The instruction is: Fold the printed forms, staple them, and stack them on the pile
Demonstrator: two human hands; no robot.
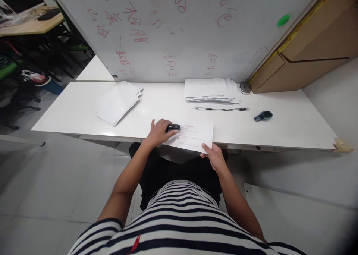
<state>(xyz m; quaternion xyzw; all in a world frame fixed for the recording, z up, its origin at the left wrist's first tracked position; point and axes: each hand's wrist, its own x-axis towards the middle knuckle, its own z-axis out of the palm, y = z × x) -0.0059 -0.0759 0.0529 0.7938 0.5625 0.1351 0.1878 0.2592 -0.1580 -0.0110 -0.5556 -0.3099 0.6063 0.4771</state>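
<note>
A printed sheet of paper (195, 135) lies at the front edge of the white table (293, 128), partly overhanging it. My left hand (159, 132) rests on the sheet's left end, its fingers curled round a small black stapler (173, 128). My right hand (214, 156) pinches the sheet's near right corner from below the table edge.
A fanned pile of white papers (117, 102) lies at the left, a thicker paper stack (209, 90) at the back, with a black pen (220, 109) in front of it. A small dark blue object (263, 116) sits to the right. A whiteboard (173, 27) stands behind.
</note>
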